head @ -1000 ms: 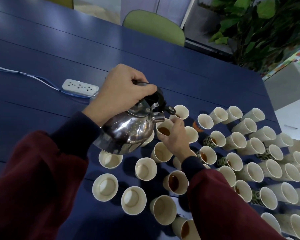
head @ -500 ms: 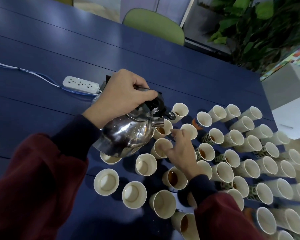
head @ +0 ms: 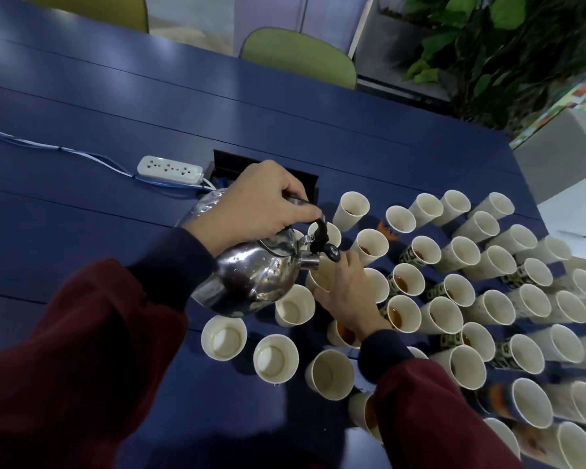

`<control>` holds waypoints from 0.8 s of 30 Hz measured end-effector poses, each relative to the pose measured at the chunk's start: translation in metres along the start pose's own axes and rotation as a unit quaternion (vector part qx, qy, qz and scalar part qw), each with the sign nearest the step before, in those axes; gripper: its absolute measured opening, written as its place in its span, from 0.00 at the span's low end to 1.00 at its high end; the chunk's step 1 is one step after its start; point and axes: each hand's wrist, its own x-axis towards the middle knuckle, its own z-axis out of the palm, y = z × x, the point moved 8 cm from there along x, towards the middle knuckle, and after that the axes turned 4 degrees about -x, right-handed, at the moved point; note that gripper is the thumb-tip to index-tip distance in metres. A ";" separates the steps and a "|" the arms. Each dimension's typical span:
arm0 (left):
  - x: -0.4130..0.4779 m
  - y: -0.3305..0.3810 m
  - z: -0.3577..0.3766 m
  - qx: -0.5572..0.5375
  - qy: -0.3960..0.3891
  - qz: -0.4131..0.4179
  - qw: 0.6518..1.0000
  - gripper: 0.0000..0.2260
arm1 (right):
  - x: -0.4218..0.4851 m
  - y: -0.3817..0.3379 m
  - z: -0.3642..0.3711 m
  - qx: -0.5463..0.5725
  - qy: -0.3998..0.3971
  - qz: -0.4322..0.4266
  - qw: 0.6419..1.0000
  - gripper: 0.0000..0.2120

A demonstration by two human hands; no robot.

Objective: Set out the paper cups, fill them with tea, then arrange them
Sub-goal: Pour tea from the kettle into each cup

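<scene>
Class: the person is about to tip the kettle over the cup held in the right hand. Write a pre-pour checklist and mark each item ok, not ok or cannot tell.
1. Left hand grips the kettle by its handle: ok.
2. Right hand holds the target cup: ok.
3. Spout sits over that cup's mouth: ok.
4. Target cup is empty: cannot tell; spout and hand hide part of it.
5. Tea left in the kettle: cannot tell.
6. Power strip lies behind the kettle, away from the spout: ok.
</scene>
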 end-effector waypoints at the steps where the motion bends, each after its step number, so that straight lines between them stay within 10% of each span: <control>1: 0.000 0.002 0.001 0.003 -0.005 0.005 1.000 0.10 | -0.001 -0.001 0.000 0.016 0.011 -0.007 1.000 0.27; 24: 0.006 0.036 0.028 0.095 -0.012 0.054 0.994 0.13 | -0.023 0.003 -0.013 0.097 0.072 0.000 0.993 0.27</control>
